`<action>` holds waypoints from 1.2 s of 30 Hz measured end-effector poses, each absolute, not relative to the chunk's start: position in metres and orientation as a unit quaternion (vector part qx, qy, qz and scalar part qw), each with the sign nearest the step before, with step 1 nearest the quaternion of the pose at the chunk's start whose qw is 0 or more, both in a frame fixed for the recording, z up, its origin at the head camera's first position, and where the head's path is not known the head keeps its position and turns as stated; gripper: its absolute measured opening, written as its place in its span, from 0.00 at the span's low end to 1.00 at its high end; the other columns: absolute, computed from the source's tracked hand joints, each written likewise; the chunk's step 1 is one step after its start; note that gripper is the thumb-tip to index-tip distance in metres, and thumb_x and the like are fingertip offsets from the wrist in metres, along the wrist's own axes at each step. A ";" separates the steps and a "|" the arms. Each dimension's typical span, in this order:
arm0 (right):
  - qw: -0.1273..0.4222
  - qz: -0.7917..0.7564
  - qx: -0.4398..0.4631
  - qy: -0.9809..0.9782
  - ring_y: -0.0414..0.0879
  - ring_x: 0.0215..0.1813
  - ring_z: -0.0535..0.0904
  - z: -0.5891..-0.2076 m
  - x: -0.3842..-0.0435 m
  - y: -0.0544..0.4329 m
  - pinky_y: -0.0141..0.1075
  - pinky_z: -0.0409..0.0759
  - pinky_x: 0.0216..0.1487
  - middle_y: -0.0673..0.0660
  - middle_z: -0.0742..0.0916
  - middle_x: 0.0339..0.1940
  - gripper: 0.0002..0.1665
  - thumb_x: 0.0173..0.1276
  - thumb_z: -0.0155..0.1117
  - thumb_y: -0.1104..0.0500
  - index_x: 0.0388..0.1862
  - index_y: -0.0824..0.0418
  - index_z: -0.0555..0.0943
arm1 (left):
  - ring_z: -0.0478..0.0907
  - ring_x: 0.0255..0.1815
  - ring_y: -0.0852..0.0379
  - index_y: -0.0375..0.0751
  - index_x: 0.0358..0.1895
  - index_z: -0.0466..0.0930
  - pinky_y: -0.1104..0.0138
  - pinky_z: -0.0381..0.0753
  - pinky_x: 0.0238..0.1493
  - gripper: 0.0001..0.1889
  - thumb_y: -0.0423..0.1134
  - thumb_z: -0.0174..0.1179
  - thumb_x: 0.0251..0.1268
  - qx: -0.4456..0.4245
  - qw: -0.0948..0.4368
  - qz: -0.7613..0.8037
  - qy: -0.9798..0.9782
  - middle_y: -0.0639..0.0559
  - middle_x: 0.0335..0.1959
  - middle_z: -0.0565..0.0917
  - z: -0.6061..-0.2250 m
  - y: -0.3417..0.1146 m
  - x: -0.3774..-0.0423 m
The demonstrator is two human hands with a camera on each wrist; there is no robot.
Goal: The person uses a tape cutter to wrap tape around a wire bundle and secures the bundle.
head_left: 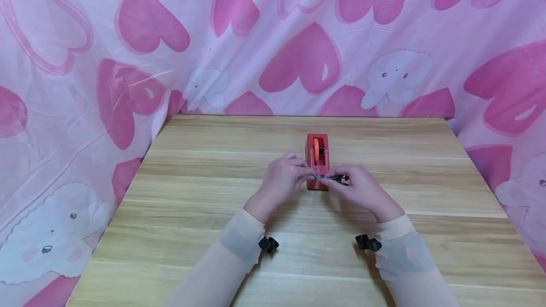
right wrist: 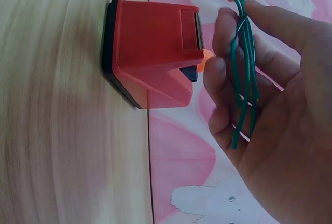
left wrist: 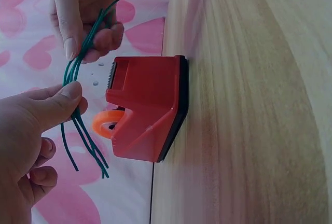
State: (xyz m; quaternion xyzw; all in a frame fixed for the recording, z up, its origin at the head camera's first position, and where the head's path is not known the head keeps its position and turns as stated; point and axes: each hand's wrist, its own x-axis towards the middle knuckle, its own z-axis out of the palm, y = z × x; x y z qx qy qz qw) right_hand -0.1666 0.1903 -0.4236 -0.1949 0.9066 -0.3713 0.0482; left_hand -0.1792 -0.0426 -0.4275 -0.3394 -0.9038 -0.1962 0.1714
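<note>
A bundle of thin green strands (left wrist: 76,73) stretches between the two hands, just above the front end of a red tape dispenser (head_left: 316,185). My left hand (head_left: 281,176) pinches the bundle between thumb and forefinger, and loose ends hang below that grip in the left wrist view. Farther along the same bundle, my right hand (head_left: 362,186) holds it with thumb and fingers. In the right wrist view the strands (right wrist: 246,63) run down across the right hand's curled fingers. The dispenser stands upright, with an orange tape roll (left wrist: 108,123) and a toothed cutting edge.
The wooden tabletop (head_left: 192,203) extends around the dispenser to both sides. Behind and beside it hangs a pink cloth (head_left: 298,60) printed with hearts. Small black devices (head_left: 268,244) are strapped at both wrists.
</note>
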 end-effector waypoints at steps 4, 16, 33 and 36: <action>0.009 -0.356 -0.214 0.910 0.41 0.39 0.82 -0.425 -0.166 0.192 0.36 0.82 0.43 0.44 0.90 0.41 0.04 0.70 0.73 0.51 0.42 0.46 0.90 | 0.74 0.35 0.62 0.55 0.44 0.94 0.74 0.72 0.32 0.08 0.46 0.73 0.64 -0.342 0.182 -0.201 -0.900 0.63 0.39 0.91 -0.428 -0.042 -0.179; 0.045 -0.378 -0.206 0.901 0.44 0.41 0.81 -0.422 -0.166 0.191 0.41 0.80 0.47 0.50 0.90 0.42 0.12 0.80 0.60 0.50 0.46 0.51 0.89 | 0.73 0.36 0.61 0.55 0.47 0.93 0.74 0.70 0.33 0.10 0.44 0.73 0.64 -0.340 0.178 -0.188 -0.904 0.61 0.41 0.91 -0.427 -0.042 -0.178; -0.047 -0.339 -0.222 0.913 0.40 0.33 0.78 -0.430 -0.164 0.184 0.33 0.78 0.36 0.42 0.90 0.36 0.07 0.67 0.75 0.47 0.38 0.46 0.91 | 0.67 0.33 0.62 0.57 0.45 0.94 0.74 0.62 0.32 0.09 0.46 0.72 0.64 -0.353 0.159 -0.179 -0.904 0.63 0.40 0.92 -0.427 -0.045 -0.177; -0.068 -0.330 -0.229 0.913 0.39 0.31 0.77 -0.431 -0.164 0.183 0.32 0.77 0.32 0.42 0.90 0.36 0.07 0.65 0.77 0.47 0.38 0.46 0.91 | 0.66 0.33 0.62 0.58 0.45 0.94 0.72 0.61 0.33 0.08 0.47 0.72 0.64 -0.352 0.162 -0.174 -0.905 0.64 0.40 0.92 -0.428 -0.046 -0.177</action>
